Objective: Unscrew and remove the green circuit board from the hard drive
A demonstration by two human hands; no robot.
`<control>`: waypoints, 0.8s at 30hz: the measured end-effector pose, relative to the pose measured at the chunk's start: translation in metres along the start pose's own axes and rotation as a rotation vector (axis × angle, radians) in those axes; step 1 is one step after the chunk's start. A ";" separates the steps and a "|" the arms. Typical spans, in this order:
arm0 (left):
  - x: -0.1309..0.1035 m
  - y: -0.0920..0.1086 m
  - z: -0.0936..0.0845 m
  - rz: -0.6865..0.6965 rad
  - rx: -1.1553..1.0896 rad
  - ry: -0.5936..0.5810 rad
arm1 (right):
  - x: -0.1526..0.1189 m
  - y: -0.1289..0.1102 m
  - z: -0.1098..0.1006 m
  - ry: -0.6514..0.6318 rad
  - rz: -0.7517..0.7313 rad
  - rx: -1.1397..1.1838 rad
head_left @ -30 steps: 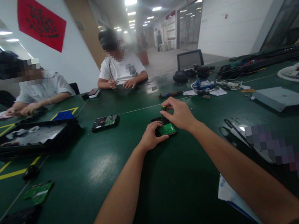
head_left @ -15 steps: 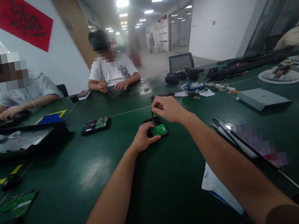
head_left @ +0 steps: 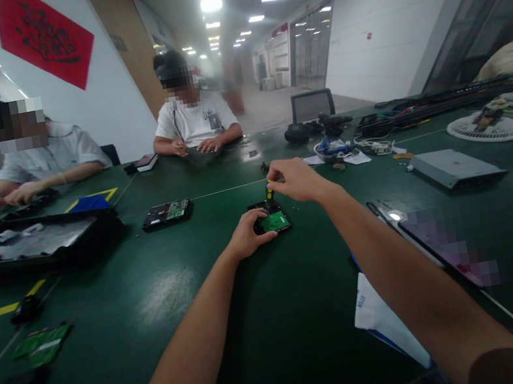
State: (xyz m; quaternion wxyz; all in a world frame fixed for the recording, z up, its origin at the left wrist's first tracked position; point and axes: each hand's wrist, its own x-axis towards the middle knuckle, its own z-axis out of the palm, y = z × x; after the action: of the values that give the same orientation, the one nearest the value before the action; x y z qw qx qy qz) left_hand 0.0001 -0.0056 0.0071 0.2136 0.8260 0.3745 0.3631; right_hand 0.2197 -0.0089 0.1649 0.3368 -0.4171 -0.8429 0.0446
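Observation:
A hard drive (head_left: 274, 221) with its green circuit board facing up lies on the dark green table in front of me. My left hand (head_left: 249, 234) grips it from the left, thumb along the near edge and fingers over the far part. Above the drive's far end, my right hand (head_left: 295, 180) pinches the top of a yellow-and-black screwdriver (head_left: 270, 196). The screwdriver stands nearly upright, its lower end at the drive; the exact contact of its tip is too small to make out.
Left lie another hard drive (head_left: 167, 214), a black tray (head_left: 94, 230) and a loose green circuit board (head_left: 45, 345). Right are a grey metal box (head_left: 456, 166), a tablet-like device (head_left: 446, 251), a white-and-blue packet (head_left: 383, 318) and cables (head_left: 375, 146). Two people sit across the table, another far right.
My right hand has shifted slightly right, and the screwdriver shows more clearly, tilted a little. My left hand keeps its hold on the hard drive. The whole view has shifted slightly.

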 end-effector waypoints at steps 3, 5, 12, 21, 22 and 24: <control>0.000 0.001 -0.001 0.002 -0.004 0.005 | -0.001 -0.004 0.004 -0.016 -0.022 0.082; -0.001 0.001 -0.001 -0.001 -0.004 0.004 | -0.004 -0.007 0.009 -0.004 -0.037 0.109; -0.001 0.002 -0.002 -0.017 0.011 -0.005 | -0.011 -0.011 0.020 0.081 -0.056 0.019; 0.000 0.003 -0.002 -0.009 0.023 -0.005 | -0.019 -0.018 0.032 0.134 0.096 0.243; 0.000 0.004 -0.002 -0.018 0.026 -0.010 | -0.019 -0.018 0.036 0.130 0.112 0.267; 0.000 0.004 -0.003 -0.032 0.030 -0.017 | -0.020 -0.016 0.042 0.114 0.173 0.341</control>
State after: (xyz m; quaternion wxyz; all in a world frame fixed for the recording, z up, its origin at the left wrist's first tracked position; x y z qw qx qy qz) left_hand 0.0001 -0.0081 0.0115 0.2101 0.8261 0.3913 0.3469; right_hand 0.1919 -0.0250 0.1275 0.4445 -0.4267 -0.7639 0.1918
